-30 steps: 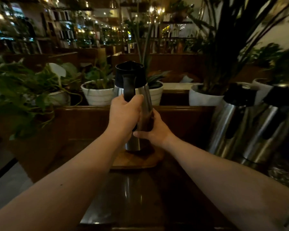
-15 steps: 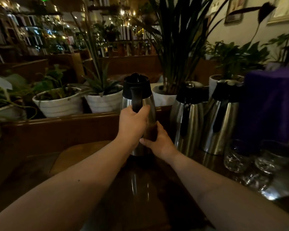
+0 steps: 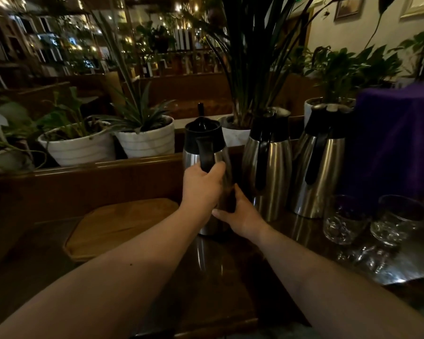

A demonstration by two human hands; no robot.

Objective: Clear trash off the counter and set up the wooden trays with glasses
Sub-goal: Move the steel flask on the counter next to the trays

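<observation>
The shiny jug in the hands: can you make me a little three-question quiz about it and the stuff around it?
1. True or false: both hands are on the steel carafe.
2. How many steel carafes stand on the counter in all? A) two B) three C) four
3. Fill in: the wooden tray has ____ glasses on it.

Key:
1. True: the left hand grips the handle and the right hand steadies the body low down.
2. B
3. No; the glasses stand on the counter, off to the right.
</observation>
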